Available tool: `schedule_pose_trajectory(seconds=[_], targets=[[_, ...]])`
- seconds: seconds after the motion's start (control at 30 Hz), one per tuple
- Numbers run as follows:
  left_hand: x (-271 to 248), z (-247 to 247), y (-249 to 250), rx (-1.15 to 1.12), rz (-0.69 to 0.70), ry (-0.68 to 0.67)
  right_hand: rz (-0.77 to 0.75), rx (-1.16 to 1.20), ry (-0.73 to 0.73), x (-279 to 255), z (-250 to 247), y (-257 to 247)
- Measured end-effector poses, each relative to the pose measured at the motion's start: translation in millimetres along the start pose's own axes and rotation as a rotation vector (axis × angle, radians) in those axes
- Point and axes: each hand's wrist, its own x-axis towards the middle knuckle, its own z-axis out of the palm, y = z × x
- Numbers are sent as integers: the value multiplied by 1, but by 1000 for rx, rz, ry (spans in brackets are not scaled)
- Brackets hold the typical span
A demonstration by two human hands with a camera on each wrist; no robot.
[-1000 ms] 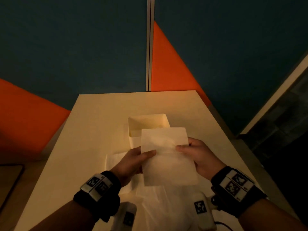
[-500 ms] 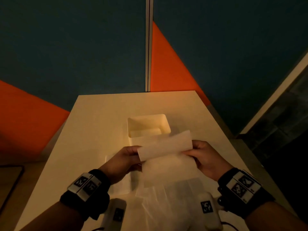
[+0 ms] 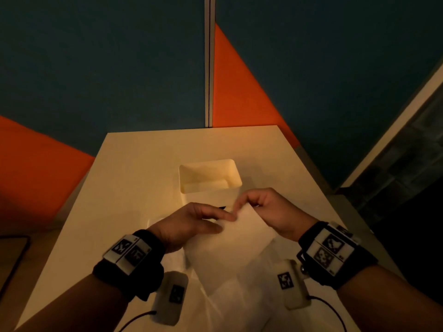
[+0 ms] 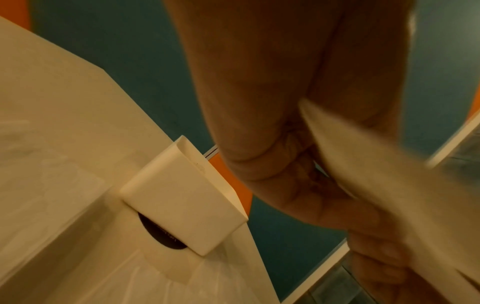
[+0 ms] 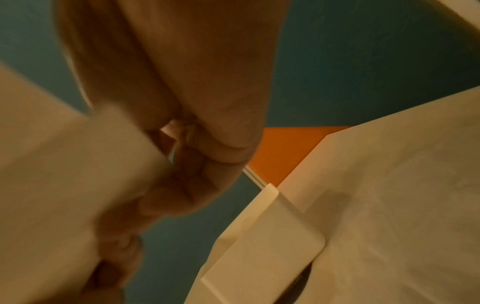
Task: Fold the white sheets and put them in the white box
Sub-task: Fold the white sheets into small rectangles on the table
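Note:
I hold a white sheet (image 3: 230, 245) above the table, tilted, between both hands. My left hand (image 3: 225, 218) pinches its upper left part between thumb and fairly straight fingers. My right hand (image 3: 242, 207), fingers curled, pinches the sheet's top corner, and the two hands' fingertips touch there. The open white box (image 3: 209, 176) stands just beyond the hands, with a pale layer on its floor. In the left wrist view the sheet (image 4: 389, 195) runs blurred across my fingers, with the box (image 4: 182, 197) to the left. The right wrist view shows the sheet (image 5: 64, 185) and the box (image 5: 259, 257).
More white sheets (image 3: 155, 222) lie flat on the cream table (image 3: 143, 164) under my left hand. Crinkled clear plastic wrap (image 3: 239, 298) covers the near part of the table. A dark round label (image 4: 161, 234) shows beside the box. Blue and orange wall panels stand behind the table.
The sheet's top edge has been brought down and over. Both hands moved together until their fingertips met. The box, partly covered a second ago, is now in full view.

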Motion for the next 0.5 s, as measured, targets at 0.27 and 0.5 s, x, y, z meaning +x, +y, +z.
schedule_pose_trajectory(seconds=[0.27,0.5], targets=[[-3,-31,-39,-51,-50,536,289,-465,221,10,-41,77],[-10,-55,-90,199,-206,756,397,-1002,16,4,-37,113]])
